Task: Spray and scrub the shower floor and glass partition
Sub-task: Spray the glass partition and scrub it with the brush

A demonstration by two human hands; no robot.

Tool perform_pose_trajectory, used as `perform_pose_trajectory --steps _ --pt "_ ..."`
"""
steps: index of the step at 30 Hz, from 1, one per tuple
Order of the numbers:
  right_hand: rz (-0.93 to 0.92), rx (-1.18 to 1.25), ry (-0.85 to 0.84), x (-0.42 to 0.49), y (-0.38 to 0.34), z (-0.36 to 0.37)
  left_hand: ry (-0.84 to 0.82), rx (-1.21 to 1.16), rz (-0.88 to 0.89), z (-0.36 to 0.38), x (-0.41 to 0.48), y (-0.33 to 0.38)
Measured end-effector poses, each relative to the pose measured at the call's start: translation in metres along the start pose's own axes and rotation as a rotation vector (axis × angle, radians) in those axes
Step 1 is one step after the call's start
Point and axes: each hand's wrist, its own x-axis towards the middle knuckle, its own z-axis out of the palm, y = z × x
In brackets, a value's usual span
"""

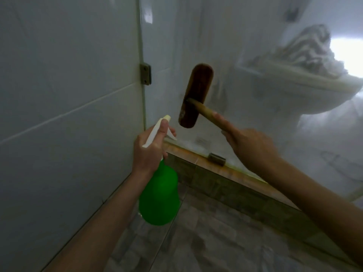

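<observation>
Two hands in view, one tool each.

Left hand (151,148) – fingers curled round the neck and white trigger head of one green spray bottle (159,195). The bottle hangs below the fist, nozzle up and aimed toward the corner where the white tiled wall (68,75) meets the glass partition (176,36).

Right hand (249,146) – fingers wrapped round the wooden handle of one scrub brush (194,95), forefinger laid straight along the shaft. The brush's brown oblong head stands nearly upright, its back toward the camera and its bristle side toward the glass. Can't tell whether the bristles actually touch.

The glass is hazy all over. Two metal clamps hold it: one wall clamp (145,74) at the left edge, one base clamp (217,159) on the low tiled curb (225,179) under the pane.

The grey shower floor (196,242) lies below both forearms, on the near side of the curb.

Behind the glass, blurred: one white basin (306,89) with one heap of striped cloth (306,46) piled in it.
</observation>
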Motion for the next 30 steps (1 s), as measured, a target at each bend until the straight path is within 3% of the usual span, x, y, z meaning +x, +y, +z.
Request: perform_pose_trajectory --steps 4,11,13,18,24,26,30 --pt "0.120 -0.239 -0.192 -0.080 0.034 -0.030 0.005 -0.023 -0.037 -0.012 -0.005 0.003" --pt "-0.072 0.002 0.070 0.079 -0.050 -0.026 0.038 0.042 0.015 -0.033 -0.020 0.005" --pt "-0.032 0.025 0.104 0.061 -0.037 -0.030 0.039 0.036 0.006 -0.039 -0.020 0.003" --pt "0.127 -0.025 -0.011 -0.049 0.010 -0.047 0.044 0.030 -0.008 -0.047 -0.020 0.007" --pt "-0.064 -0.042 0.077 0.076 -0.044 -0.045 0.037 0.020 0.078 -0.044 -0.022 0.016" --pt "-0.028 -0.024 0.092 0.046 -0.021 -0.041 0.038 0.020 0.084 -0.043 -0.026 0.020" --pt "0.218 -0.028 -0.058 -0.110 0.047 -0.027 -0.012 0.028 0.063 -0.035 -0.044 0.027"
